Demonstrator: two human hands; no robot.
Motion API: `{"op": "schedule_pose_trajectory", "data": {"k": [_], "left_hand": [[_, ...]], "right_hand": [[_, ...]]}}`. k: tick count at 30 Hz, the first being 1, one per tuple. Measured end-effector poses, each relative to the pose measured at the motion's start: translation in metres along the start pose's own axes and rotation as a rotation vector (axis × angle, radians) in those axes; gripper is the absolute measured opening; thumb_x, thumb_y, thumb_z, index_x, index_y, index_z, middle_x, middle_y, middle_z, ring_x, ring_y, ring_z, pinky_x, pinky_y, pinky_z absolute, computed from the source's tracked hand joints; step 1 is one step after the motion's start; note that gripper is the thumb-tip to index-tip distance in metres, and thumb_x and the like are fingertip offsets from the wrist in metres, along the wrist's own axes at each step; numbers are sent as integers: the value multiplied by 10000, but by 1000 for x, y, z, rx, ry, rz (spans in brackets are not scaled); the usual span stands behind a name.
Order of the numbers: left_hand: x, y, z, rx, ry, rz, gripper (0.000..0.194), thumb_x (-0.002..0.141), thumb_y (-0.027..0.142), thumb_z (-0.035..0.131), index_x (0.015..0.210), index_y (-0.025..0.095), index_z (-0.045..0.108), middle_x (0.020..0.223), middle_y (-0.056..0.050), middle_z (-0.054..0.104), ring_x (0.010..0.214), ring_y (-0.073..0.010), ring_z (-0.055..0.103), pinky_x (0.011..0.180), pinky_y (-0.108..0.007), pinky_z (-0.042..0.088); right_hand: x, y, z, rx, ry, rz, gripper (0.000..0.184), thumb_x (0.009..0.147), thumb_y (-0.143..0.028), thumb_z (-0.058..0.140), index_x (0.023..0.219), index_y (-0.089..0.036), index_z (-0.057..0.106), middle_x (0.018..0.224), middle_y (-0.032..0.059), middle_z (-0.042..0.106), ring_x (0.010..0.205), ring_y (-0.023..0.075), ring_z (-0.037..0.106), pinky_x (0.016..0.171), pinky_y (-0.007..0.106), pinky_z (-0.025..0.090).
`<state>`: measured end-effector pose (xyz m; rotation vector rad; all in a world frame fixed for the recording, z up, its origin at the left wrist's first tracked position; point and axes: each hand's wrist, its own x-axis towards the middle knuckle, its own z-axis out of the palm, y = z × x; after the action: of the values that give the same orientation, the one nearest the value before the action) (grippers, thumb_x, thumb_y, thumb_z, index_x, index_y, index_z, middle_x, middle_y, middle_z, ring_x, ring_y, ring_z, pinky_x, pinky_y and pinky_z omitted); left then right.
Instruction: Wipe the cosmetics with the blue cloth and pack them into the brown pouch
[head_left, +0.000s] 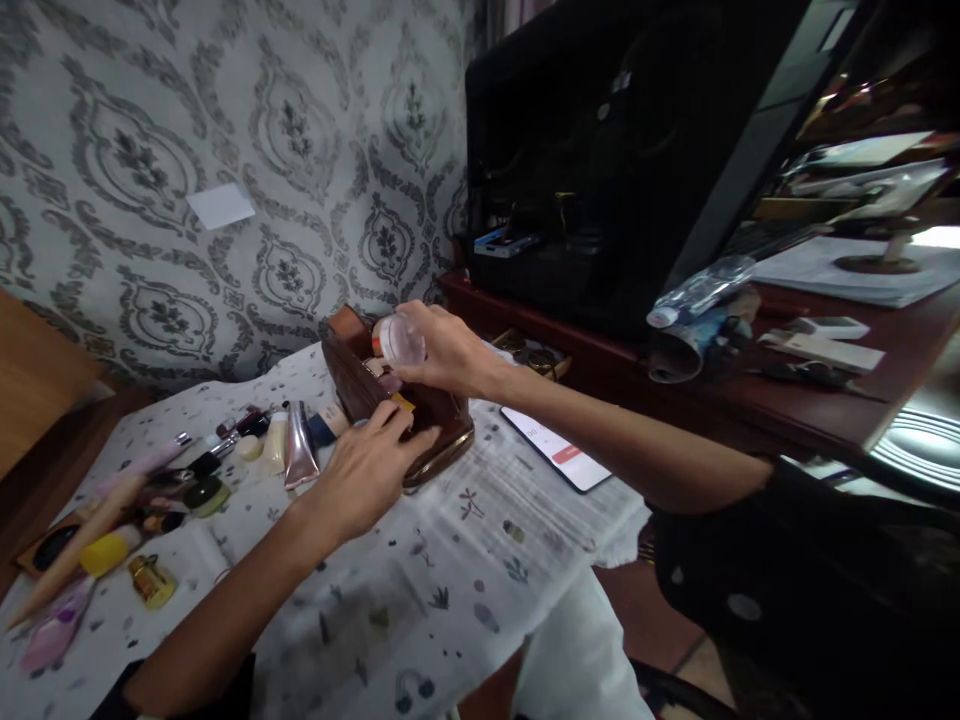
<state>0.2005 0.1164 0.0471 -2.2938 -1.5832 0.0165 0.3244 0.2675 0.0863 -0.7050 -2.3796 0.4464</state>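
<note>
Patterned tablecloth [450, 590]: cosmetics spread over its left part. On it, the brown zip bag [346, 378] stands open with small items inside. Sorting of contents judged partial: some in the bag, many outside.

Right hand [454, 350]: fingers closed around a clear round container [401, 342] at the bag's mouth; whether it is coming out or going in cannot be determined. Left hand [364, 475]: fingers parted and bent over the bag's near edge; any grip cannot be confirmed.

Outside the bag: phone [559, 450], silvery tube [300, 448], cream-coloured tube [275, 443], gold bottle [152, 582], among others.

Obscured: the bag's lower interior, partly behind the hands; the container's far side, under fingers. Labels illegible; small overlapping items at left indistinct.
</note>
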Motion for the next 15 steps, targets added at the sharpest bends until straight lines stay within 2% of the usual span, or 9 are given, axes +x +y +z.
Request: {"op": "schedule_pose_trajectory", "data": {"k": [2,4,9,13,15], "left_hand": [[-8,-2,4,-28,21,14,673,795,-24,452,1372,313,529,1150,-83,573,1240,-272,470,667,-270,564],[-14,-2,11,-44,66,22,727,770,-42,453,1384,340,518,1195,-94,547,1291,-285,433,658,-258,559],[-16,-1,28,-79,199,60,677,764,-60,450,1328,295,570,1192,-112,553,1237,-281,472,760,-337,585],[-15,-4,35,-110,263,75,650,770,-62,439,1297,288,589,1186,-116,558,1242,-283,474,727,-323,580],[-15,-5,37,-132,283,82,627,787,-54,434,1291,283,592,1189,-118,556,1251,-281,468,729,-321,579]], "right_hand": [[0,-2,-5,-127,-118,-22,675,737,-354,799,1290,-132,482,1182,126,579,1082,277,603,912,369,481],[2,-5,-8,-212,-238,-71,625,737,-320,801,1260,-131,516,1172,133,590,1061,287,615,892,367,480],[11,-18,-8,-338,-551,-133,568,594,-179,872,1114,-153,646,1050,108,664,1034,323,648,855,365,484],[21,-25,3,-465,-816,-74,515,578,-192,865,1061,-163,690,970,86,688,981,320,673,792,374,503],[28,-22,13,-492,-887,-40,479,575,-211,866,1021,-148,704,941,90,692,976,323,673,793,390,509]]}}
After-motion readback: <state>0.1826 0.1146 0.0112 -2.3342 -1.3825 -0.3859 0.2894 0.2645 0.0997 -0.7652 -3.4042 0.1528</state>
